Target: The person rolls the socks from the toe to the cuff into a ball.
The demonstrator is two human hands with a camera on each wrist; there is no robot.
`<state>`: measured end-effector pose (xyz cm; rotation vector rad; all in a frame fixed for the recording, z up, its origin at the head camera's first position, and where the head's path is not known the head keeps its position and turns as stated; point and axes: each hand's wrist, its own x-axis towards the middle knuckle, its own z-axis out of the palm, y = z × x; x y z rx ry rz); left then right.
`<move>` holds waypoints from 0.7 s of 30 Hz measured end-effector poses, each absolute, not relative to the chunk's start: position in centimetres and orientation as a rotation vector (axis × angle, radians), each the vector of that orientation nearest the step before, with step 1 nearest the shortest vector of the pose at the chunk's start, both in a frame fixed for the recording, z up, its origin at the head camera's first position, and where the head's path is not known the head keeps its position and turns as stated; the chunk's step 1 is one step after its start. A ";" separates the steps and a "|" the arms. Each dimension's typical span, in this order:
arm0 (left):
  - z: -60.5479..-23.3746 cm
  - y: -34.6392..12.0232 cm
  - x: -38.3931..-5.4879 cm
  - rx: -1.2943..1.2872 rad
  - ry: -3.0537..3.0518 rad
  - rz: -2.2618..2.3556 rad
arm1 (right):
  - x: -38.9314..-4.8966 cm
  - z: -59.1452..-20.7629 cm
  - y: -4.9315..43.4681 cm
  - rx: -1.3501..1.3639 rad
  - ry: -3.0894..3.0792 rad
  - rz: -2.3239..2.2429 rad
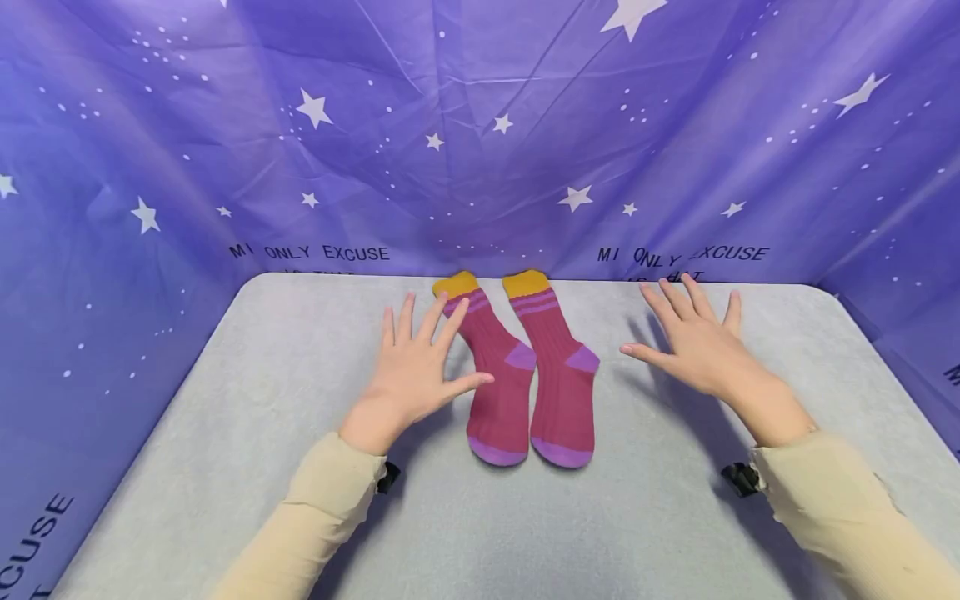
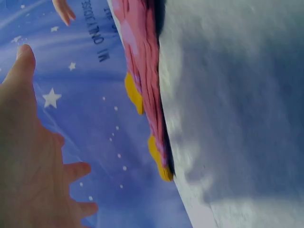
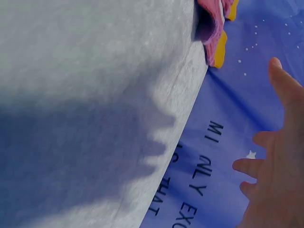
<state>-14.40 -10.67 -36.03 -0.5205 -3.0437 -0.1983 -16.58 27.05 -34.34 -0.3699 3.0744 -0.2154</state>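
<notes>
Two maroon socks with purple heels and toes and mustard cuffs lie side by side on the grey table, cuffs at its far edge. My left hand (image 1: 411, 367) is spread over the table beside the left sock (image 1: 498, 400), its thumb and index finger overlapping that sock in the head view. To the right of the right sock (image 1: 562, 400), my right hand (image 1: 701, 346) hovers with fingers spread, apart from it. Both hands hold nothing. In the left wrist view the socks (image 2: 142, 57) appear edge-on, and the right wrist view catches a yellow cuff (image 3: 219, 50).
The grey table (image 1: 225, 433) has rounded far corners. A purple curtain (image 1: 465, 183) with white stars and printed words hangs right behind it and along both sides. Beige sleeves (image 1: 330, 483) cover the forearms, with a black device (image 1: 742, 479) under the right wrist.
</notes>
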 end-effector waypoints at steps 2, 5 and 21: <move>-36.0 -10.2 -14.2 -0.552 -3.030 -0.205 | -16.9 -34.3 26.6 -0.392 3.069 -0.214; -36.0 -9.4 -13.9 -0.588 -3.022 -0.196 | -17.4 -34.2 25.8 -0.430 3.062 -0.199; -36.5 -5.9 -11.7 -0.560 -3.039 -0.787 | -20.9 -34.2 22.4 -0.640 2.948 -0.434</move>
